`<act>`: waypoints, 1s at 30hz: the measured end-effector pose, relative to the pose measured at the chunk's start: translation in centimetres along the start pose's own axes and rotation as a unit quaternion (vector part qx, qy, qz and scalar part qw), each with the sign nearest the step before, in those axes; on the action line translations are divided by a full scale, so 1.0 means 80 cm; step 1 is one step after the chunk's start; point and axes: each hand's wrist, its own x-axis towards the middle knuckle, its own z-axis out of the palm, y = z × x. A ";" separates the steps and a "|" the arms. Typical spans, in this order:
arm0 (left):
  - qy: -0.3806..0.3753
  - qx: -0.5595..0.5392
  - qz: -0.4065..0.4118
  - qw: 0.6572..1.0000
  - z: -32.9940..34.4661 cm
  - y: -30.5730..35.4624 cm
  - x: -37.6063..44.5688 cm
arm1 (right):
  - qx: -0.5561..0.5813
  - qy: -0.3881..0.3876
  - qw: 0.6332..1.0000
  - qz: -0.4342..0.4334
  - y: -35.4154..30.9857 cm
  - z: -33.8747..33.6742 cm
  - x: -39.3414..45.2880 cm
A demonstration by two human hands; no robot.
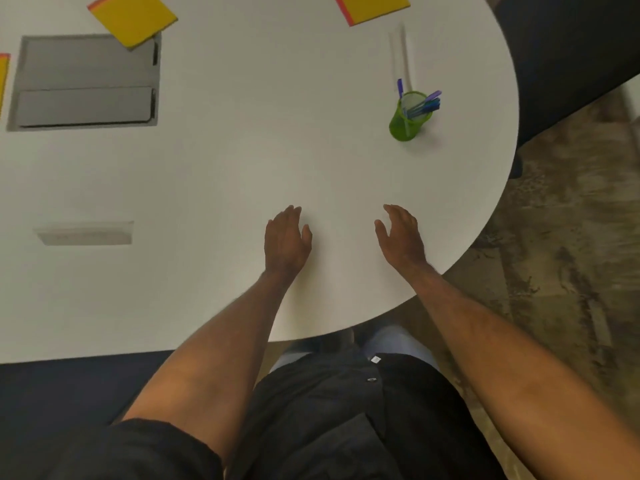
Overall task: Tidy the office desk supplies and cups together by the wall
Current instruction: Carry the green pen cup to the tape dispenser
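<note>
Green mesh pen cup (410,116) stands on white surface (277,150), well ahead of right hand (401,235). Looks light, top-heavy with pens (424,103); grab low around the wall. Left hand (285,237) and right: grip open, empty.

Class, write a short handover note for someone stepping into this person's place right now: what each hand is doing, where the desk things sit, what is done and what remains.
Left hand: open, empty, over the white table.
Right hand: open, empty, also over the near edge.
Green pen cup: upright, holding blue pens, ahead of the right hand, apart from it.
Yellow notepad: far left, overlapping the grey panel. A second yellow pad lies far right at the top.
Done: nothing gathered that this view shows.
Left: collect the pen cup and pads together. No wall or other cups in view.
</note>
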 end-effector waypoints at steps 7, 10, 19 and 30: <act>-0.016 0.029 0.042 0.999 0.010 0.039 0.057 | 0.033 0.042 0.998 0.042 0.009 -0.041 0.075; -0.011 0.026 0.024 0.999 0.024 0.066 0.095 | 0.036 0.038 0.997 0.056 0.028 -0.062 0.119; 0.002 -0.049 -0.089 0.995 0.104 0.189 0.189 | 0.054 -0.023 0.998 0.031 0.108 -0.114 0.262; -0.043 -0.161 -0.180 0.969 0.155 0.285 0.292 | 0.077 -0.118 0.990 -0.024 0.144 -0.138 0.395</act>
